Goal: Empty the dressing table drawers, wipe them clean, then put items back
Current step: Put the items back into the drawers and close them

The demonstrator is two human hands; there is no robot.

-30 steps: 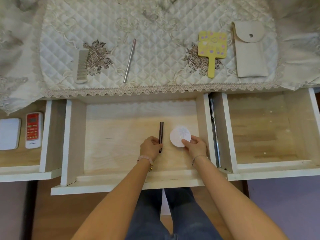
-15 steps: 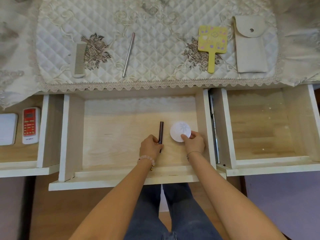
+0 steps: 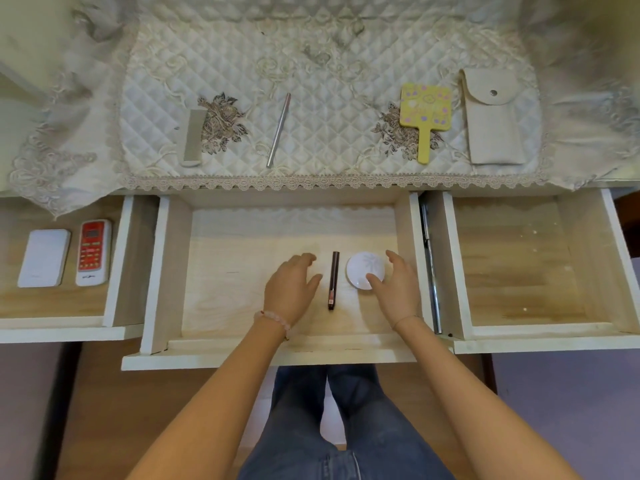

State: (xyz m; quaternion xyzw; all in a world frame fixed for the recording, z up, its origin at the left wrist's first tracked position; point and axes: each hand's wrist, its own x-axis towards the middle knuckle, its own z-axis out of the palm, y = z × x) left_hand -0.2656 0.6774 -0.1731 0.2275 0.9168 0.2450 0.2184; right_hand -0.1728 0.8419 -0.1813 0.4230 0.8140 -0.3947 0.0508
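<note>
Small print on the near end of the slim dark tube [image 3: 333,278] is too small to read, as are the labels on the red-and-white remote [image 3: 92,252] in the left drawer [image 3: 117,258]. The tube lies beside a round white compact [image 3: 362,266] with a faint palm-like motif, on the pale plywood floor of the middle drawer [image 3: 270,358]. The left hand [image 3: 289,289] and right hand [image 3: 398,289] flank them, fingers loose, holding nothing. The right thumb overlaps the compact's edge. Farther back, on the quilted, lace-edged cloth [image 3: 329,81], lie a ribbed comb [image 3: 192,138], a yellow hand mirror [image 3: 426,109] and a cream snap pouch [image 3: 491,116].
</note>
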